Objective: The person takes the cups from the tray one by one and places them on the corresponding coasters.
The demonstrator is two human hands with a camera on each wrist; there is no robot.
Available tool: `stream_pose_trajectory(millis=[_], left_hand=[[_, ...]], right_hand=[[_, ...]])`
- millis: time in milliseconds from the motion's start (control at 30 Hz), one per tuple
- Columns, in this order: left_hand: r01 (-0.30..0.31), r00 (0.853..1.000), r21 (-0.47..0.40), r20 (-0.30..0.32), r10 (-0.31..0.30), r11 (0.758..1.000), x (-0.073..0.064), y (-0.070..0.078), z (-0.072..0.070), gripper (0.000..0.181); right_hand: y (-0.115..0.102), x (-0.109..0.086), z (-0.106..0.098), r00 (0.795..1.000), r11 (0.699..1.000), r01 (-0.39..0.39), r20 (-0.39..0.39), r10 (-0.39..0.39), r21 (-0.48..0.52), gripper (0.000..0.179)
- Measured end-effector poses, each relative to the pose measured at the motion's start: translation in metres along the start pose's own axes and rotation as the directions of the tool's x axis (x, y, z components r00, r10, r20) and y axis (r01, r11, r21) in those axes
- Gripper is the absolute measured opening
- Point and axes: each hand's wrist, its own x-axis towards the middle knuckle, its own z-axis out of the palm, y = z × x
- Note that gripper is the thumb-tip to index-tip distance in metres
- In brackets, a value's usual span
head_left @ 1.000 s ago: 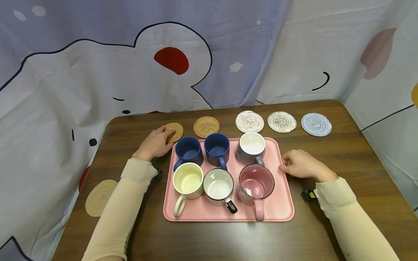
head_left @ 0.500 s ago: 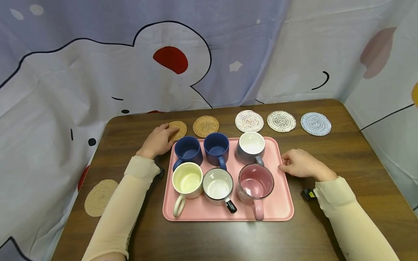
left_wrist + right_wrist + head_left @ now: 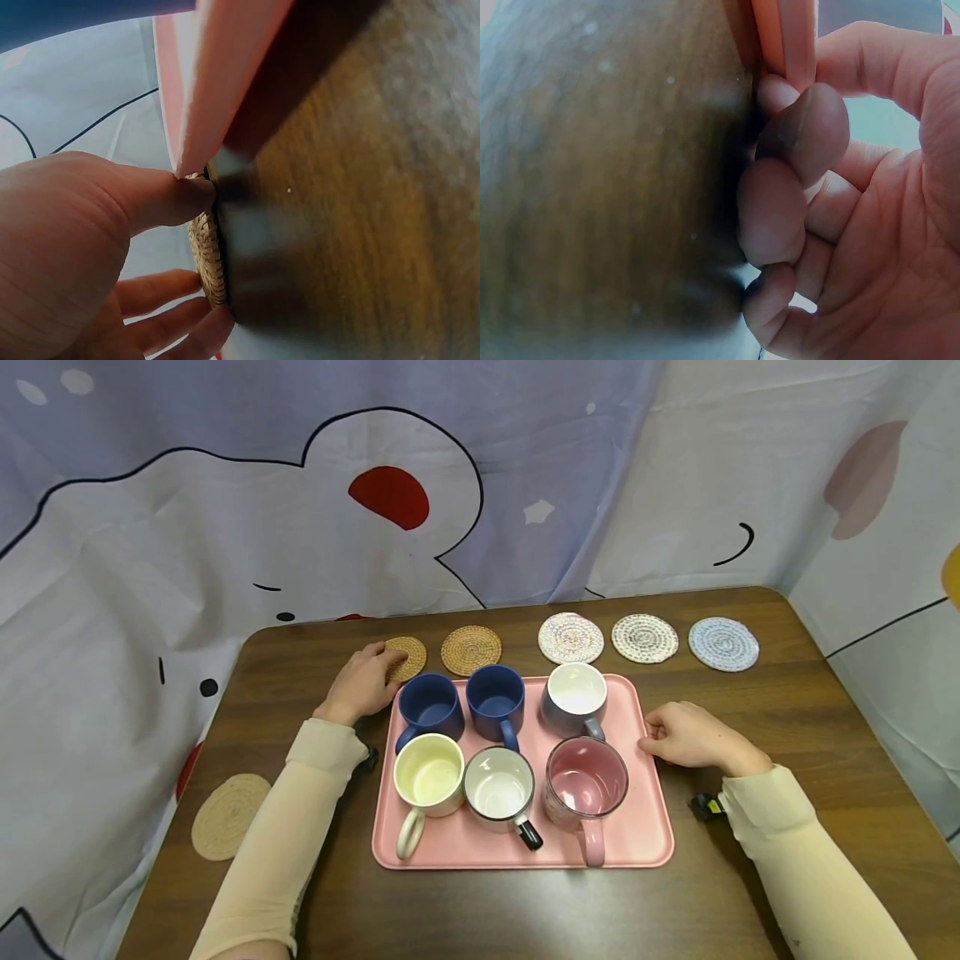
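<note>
In the head view, my left hand (image 3: 360,685) is at the back left, gripping a small round tan woven coaster (image 3: 408,657) by its edges. The left wrist view puts the thumb at one edge of this coaster (image 3: 208,251) and the fingers at the opposite one. It lies beside a corner of the pink tray (image 3: 480,852). My right hand (image 3: 693,737) pinches the tray's right rim, its other fingers curled beside the table. Standing on the tray are several mugs, including a dark blue mug (image 3: 432,706) near my left hand and a pink mug (image 3: 586,777) towards my right.
Along the back edge lie another tan coaster (image 3: 471,650), a speckled white coaster (image 3: 571,637), a grey-white coaster (image 3: 645,638) and a pale blue coaster (image 3: 723,644). A larger beige coaster (image 3: 230,817) lies by the left edge. Behind the wooden table (image 3: 517,914) hangs a printed curtain (image 3: 247,543).
My left hand and the tan coaster have shifted slightly right and back, towards the other tan coaster. My right hand stays at the tray's rim, and the mugs keep their places.
</note>
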Motion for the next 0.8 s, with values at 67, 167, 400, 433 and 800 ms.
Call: stream_pose_trajectory(millis=[67, 167, 400, 433, 800], left_hand=[[0.006, 1.0, 0.001, -0.004, -0.006, 1.0, 0.0001, 0.0002, 0.0005, 0.054], [0.018, 1.0, 0.001, -0.004, -0.018, 1.0, -0.0001, 0.0007, 0.0009, 0.054], [0.029, 1.0, -0.005, -0.001, -0.029, 1.0, -0.001, 0.0015, 0.0002, 0.054], [0.028, 1.0, -0.004, 0.0, -0.028, 1.0, -0.0009, 0.0015, 0.0004, 0.054], [0.036, 0.999, -0.004, 0.003, -0.036, 0.999, -0.0024, 0.0018, 0.0017, 0.053]], right_hand=[[0.0002, 0.0, 0.0, 1.0, 1.0, -0.004, 0.003, 0.004, 0.002, 0.036], [0.0008, 0.0004, 0.0003, 1.0, 1.0, -0.009, 0.007, 0.009, 0.003, 0.035], [0.0013, 0.0006, 0.0003, 1.0, 1.0, -0.02, 0.01, 0.02, 0.001, 0.035], [0.0014, 0.0006, 0.0004, 1.0, 1.0, -0.019, 0.01, 0.019, 0.003, 0.035], [0.0009, 0.0004, 0.0005, 1.0, 1.0, -0.004, 0.002, 0.004, 0.005, 0.035]])
